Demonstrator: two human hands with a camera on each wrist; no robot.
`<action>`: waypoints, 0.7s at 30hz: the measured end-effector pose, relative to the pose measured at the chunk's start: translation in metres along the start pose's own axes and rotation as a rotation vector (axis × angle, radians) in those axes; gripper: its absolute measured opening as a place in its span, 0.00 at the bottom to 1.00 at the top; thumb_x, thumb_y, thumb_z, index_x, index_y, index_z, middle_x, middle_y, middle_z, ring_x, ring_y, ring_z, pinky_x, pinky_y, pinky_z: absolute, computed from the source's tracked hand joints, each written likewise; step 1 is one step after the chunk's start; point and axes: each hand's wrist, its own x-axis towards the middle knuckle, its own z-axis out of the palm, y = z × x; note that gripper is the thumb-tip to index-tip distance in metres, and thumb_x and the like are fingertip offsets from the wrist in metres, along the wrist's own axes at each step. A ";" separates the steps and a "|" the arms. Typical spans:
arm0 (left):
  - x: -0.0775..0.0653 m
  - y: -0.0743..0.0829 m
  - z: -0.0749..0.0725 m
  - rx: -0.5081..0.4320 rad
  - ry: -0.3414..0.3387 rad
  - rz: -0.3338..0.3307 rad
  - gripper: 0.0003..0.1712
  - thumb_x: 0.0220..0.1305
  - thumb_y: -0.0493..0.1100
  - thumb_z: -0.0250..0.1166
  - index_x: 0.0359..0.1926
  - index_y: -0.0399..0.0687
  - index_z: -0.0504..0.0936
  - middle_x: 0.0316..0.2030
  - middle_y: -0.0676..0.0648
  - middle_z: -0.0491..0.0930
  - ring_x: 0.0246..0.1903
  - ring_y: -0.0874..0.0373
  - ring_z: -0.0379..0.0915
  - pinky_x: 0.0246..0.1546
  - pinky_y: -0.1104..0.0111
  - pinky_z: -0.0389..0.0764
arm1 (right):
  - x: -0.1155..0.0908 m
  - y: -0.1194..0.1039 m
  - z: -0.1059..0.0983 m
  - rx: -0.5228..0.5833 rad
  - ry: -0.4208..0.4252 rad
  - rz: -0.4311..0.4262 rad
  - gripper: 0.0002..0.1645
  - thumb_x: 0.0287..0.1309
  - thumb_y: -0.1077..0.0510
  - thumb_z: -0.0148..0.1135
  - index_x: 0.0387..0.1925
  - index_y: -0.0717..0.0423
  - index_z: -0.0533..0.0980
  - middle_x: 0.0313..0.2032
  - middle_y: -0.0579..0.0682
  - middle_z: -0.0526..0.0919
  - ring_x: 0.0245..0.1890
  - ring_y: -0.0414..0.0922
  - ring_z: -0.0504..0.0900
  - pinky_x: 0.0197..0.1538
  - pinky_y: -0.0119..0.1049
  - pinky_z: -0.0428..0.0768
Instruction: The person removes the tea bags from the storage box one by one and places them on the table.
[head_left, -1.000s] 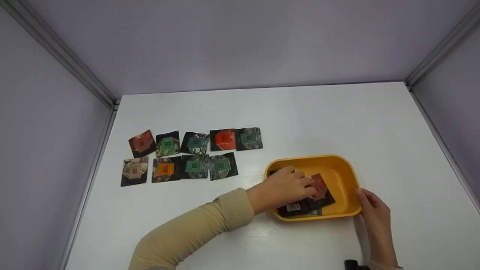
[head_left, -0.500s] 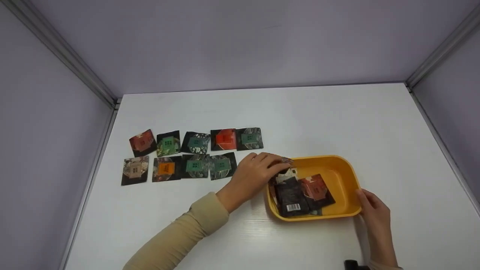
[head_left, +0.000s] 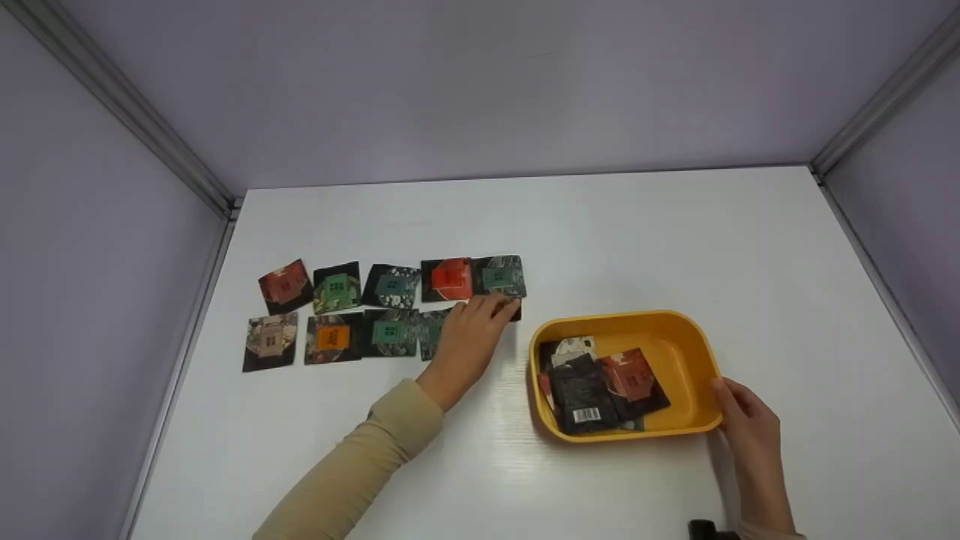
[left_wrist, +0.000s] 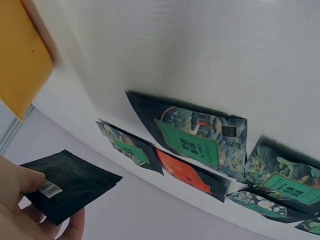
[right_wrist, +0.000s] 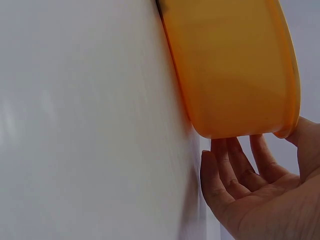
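My left hand (head_left: 474,334) is over the right end of the near row of sachets. It pinches a black square sachet (left_wrist: 70,185), whose barcode side shows in the left wrist view. Under that hand, a green-labelled sachet (left_wrist: 187,137) is partly covered in the head view. My right hand (head_left: 750,420) grips the right end of a yellow plastic tub (head_left: 679,375), thumb at the rim and fingers against the outer wall. Inside the tub lie several sachets, among them a black one (head_left: 581,397) with its barcode up and a red-labelled one (head_left: 632,381).
Two rows of sachets lie on the left of the white table (head_left: 675,232). The far row runs from a red sachet (head_left: 286,286) to a green-labelled one (head_left: 500,277). A beige-labelled sachet (head_left: 270,342) begins the near row. Walls (head_left: 480,90) enclose the back and sides.
My left hand has taken a sachet out of the tub and carried it left to the end of the near row. My right hand and the tub have stayed in place.
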 end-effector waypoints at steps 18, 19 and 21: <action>-0.009 0.002 0.034 0.100 -0.256 -0.012 0.25 0.69 0.34 0.62 0.66 0.47 0.75 0.59 0.45 0.75 0.58 0.49 0.71 0.47 0.56 0.81 | 0.001 0.000 -0.001 0.003 -0.022 0.020 0.51 0.61 0.28 0.53 0.72 0.59 0.63 0.67 0.57 0.66 0.55 0.46 0.71 0.41 0.17 0.75; -0.009 0.002 0.034 0.087 -0.264 -0.013 0.25 0.69 0.34 0.62 0.66 0.47 0.75 0.59 0.45 0.75 0.58 0.49 0.71 0.47 0.56 0.81 | 0.001 0.000 -0.001 0.004 -0.020 0.024 0.51 0.61 0.28 0.53 0.72 0.59 0.63 0.67 0.57 0.66 0.55 0.46 0.71 0.41 0.17 0.75; -0.009 0.001 0.033 0.056 -0.282 -0.019 0.25 0.70 0.35 0.61 0.66 0.46 0.74 0.60 0.44 0.74 0.58 0.49 0.71 0.48 0.56 0.81 | 0.002 0.000 -0.002 0.008 -0.023 0.022 0.51 0.61 0.28 0.53 0.72 0.59 0.63 0.68 0.57 0.66 0.55 0.46 0.71 0.41 0.17 0.75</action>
